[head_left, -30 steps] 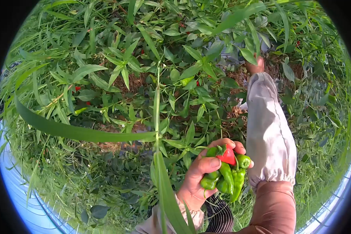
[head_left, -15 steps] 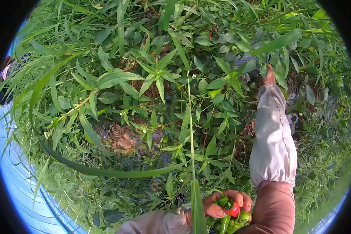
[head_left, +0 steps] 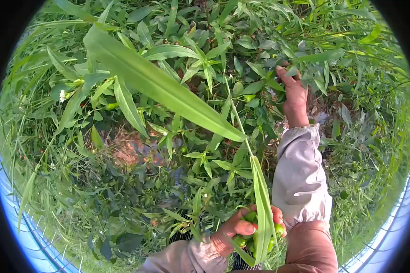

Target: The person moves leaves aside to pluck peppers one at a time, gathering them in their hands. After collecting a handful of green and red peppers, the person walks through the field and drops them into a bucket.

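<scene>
At the bottom centre, my left hand (head_left: pixel 232 230) is closed around several green peppers (head_left: pixel 239 240), with a bit of red among them. A long grass blade hangs in front of part of this bunch. My right hand (head_left: pixel 296 95) reaches up into the plants at the upper right, its fingers apart among the leaves; I make out nothing held in it. Pale sleeves cover both forearms. A green pepper (head_left: pixel 249 98) hangs on the plant to the left of my right hand, and another (head_left: pixel 112 106) shows further left.
Dense leafy plants and tall grass surround both hands. A large blade (head_left: pixel 164 91) crosses the upper middle close to the camera. Dry brown litter (head_left: pixel 127 152) lies at the left centre. Blue ribbed material (head_left: pixel 18 227) curves along the lower edges.
My right hand, earlier mostly hidden under leaves, now shows more and sits further left. My left hand and its peppers have shifted slightly up and left. A large blade has swung across the view.
</scene>
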Demonstrator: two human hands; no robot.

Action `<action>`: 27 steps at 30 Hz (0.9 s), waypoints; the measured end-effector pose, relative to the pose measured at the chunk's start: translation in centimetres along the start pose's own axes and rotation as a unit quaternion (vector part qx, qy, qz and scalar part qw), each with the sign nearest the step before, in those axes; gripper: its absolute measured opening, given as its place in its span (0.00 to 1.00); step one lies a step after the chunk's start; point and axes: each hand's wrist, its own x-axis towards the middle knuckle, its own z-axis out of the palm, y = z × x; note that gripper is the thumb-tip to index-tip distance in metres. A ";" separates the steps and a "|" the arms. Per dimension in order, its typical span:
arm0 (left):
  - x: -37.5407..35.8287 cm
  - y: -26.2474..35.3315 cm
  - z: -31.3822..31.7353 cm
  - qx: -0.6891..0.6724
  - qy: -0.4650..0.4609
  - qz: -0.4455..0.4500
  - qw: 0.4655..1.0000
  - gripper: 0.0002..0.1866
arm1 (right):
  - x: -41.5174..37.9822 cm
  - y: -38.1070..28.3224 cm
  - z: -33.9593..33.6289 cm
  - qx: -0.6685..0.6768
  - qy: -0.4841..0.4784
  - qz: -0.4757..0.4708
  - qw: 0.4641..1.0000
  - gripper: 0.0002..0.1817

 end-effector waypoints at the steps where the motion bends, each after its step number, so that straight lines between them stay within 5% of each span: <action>1: -0.3 -0.5 -0.6 -0.005 0.014 -0.001 1.000 0.25 | 0.4 -0.1 1.0 0.021 0.014 -0.011 1.000 0.18; 5: -1.1 -0.5 -1.2 0.016 -0.004 0.007 1.000 0.23 | 0.4 -1.4 2.6 0.174 -0.098 0.137 0.970 0.26; 10: -2.2 -0.4 -0.1 -0.006 0.001 0.024 1.000 0.25 | 1.3 -1.1 2.9 0.151 -0.086 0.138 0.975 0.15; 13: -2.2 -1.8 -1.6 -0.008 -0.063 0.082 0.995 0.21 | 0.8 -1.7 3.2 0.022 -0.010 0.091 0.996 0.13; 18: -3.4 -1.8 -2.4 0.032 -0.043 0.094 0.994 0.21 | -0.1 -3.4 0.3 0.150 -0.064 0.160 0.974 0.10; 20: -3.4 -2.0 -3.4 0.021 -0.053 0.117 0.991 0.20 | -3.9 -4.7 -3.5 0.336 -0.233 0.227 0.884 0.13; 22: -3.7 -2.0 -3.3 0.018 -0.063 0.123 0.990 0.20 | -10.1 -6.3 -6.7 0.448 -0.283 0.196 0.825 0.14; 27: -5.6 -3.6 -3.9 0.075 -0.009 0.149 0.986 0.18 | -29.7 -10.6 -11.2 0.418 -0.050 0.304 0.855 0.12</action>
